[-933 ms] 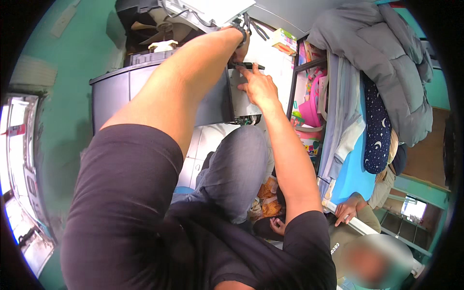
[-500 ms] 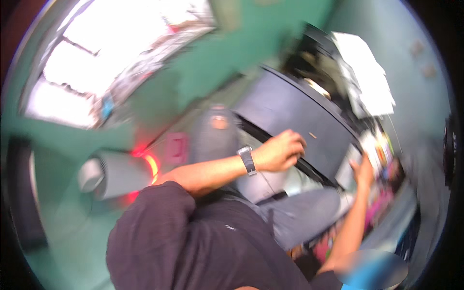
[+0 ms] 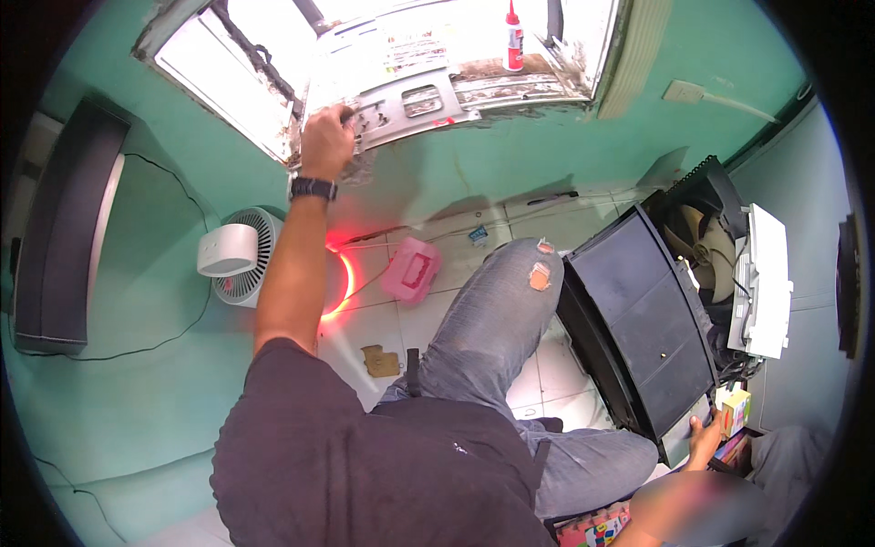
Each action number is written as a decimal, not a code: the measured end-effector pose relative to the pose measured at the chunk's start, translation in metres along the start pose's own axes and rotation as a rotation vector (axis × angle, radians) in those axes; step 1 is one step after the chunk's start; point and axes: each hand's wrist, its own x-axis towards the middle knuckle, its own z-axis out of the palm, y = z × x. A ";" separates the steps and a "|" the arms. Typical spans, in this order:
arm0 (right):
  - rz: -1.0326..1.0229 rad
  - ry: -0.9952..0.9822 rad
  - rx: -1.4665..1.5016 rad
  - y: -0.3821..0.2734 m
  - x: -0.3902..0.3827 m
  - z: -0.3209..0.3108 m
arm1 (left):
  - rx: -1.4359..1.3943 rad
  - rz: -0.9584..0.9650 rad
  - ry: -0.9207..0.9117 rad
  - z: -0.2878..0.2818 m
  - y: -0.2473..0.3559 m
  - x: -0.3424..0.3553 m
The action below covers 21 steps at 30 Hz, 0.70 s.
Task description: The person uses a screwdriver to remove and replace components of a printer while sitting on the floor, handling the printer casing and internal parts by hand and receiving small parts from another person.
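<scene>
At the windowsill, the closed fingers of my left hand have a small dark object, unclear in kind, at their tips. The hand is at the left end of a pale metal plate with a rectangular cutout; several small dark screws lie on it. My right hand is at the lower right corner of a large dark-grey casing, its thumb on the edge and the other fingers partly hidden. The casing stands tilted by my knee.
A red-and-white glue bottle stands on the sill. Below are a white fan unit, a glowing red ring and a pink case. Behind the casing sit a beige fan blade and a white panel. Cables run along the floor.
My left hand has gone from above the dark casing up and leftward to the windowsill. My right hand stays by the casing's corner. The view has turned, bringing the sill further into sight.
</scene>
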 end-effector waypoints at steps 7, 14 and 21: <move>0.012 -0.009 0.050 0.012 0.001 0.009 | -0.021 -0.085 -0.373 0.009 -0.016 0.044; -0.120 0.108 0.064 0.019 -0.007 0.026 | 0.032 -0.130 -0.446 0.012 -0.035 0.050; -0.085 0.142 0.062 0.034 -0.023 0.038 | 0.136 0.206 -0.352 0.045 -0.041 0.085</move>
